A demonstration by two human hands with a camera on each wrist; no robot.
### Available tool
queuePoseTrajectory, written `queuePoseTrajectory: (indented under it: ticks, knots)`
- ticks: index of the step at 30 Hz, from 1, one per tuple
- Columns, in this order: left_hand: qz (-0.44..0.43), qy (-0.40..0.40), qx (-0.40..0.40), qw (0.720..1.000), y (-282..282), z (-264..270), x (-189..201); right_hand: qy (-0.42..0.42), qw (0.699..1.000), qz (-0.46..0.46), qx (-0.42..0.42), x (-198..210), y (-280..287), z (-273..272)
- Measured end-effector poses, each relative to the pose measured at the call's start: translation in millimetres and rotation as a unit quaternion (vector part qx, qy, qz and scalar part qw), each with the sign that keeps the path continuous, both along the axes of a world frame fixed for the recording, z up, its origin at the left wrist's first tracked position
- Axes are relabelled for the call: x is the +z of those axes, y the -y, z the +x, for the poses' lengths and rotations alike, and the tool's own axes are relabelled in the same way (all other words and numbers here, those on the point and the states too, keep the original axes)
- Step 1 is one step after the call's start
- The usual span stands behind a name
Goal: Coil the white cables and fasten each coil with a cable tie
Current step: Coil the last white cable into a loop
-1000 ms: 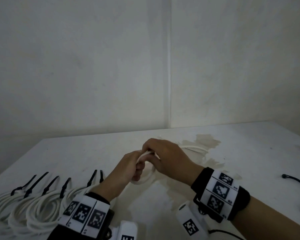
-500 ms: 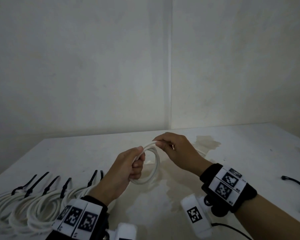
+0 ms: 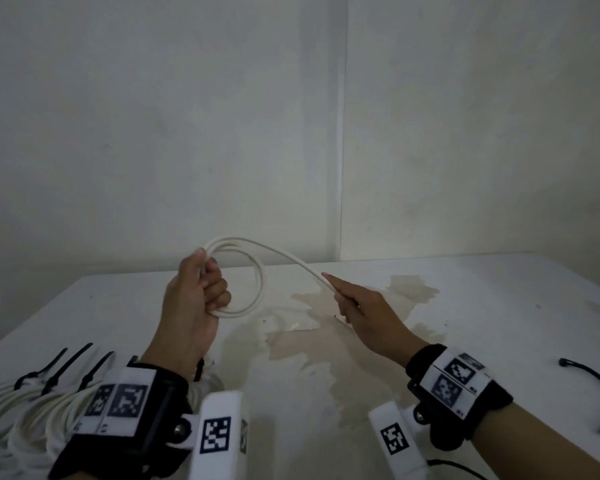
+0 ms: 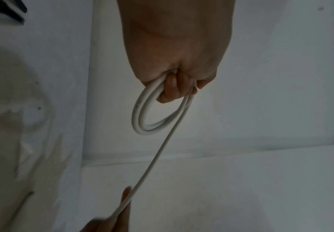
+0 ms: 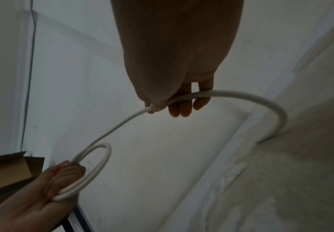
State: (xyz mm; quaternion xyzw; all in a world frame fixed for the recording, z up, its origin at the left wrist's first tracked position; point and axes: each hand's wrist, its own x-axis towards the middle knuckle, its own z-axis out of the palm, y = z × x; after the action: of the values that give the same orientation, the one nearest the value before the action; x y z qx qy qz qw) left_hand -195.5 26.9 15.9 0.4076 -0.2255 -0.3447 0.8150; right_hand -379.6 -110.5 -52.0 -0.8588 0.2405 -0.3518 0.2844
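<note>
Your white cable (image 3: pixel 257 271): two loops raised off the surface, one strand running right. Finished coils (image 3: pixel 21 410) lie near left, each bound with a black tie. Loose black cable tie (image 3: pixel 599 393), curved, near right.

Stained white table (image 3: pixel 499 306) — tied cable coils (image 3: pixel 21 410) left, black tie (image 3: pixel 599 393) right.
</note>
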Motion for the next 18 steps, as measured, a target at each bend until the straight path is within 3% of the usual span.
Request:
queuePoseTrajectory:
  ticks: [2, 4, 9, 14, 18]
  knots:
    - [-0.009, 0.004, 0.034, 0.999, -4.3, 9.2, 3.2, -0.037, 0.999, -0.023, -0.015, -8.3, 4.5, -3.0]
    - [-0.005, 0.025, 0.053, 0.998, -6.8, 11.7, 1.5, -0.102, 0.988, -0.106, -0.036, -12.8, 4.9, -3.4]
    - [0.024, 0.090, 0.058, 0.994, -1.8, 9.0, -5.3, -0.145, 0.909, -0.388, -0.055, -14.2, -16.4, 3.4]
    - [0.059, 0.121, 0.043, 0.990, 5.3, 3.1, -12.2, -0.143, 0.864, -0.482, 0.005, -5.4, -41.3, 6.5]
    - [0.109, 0.159, 0.027, 0.981, 10.8, -11.7, -17.5, -0.109, 0.867, -0.486, 0.030, 4.7, -57.5, 10.2]
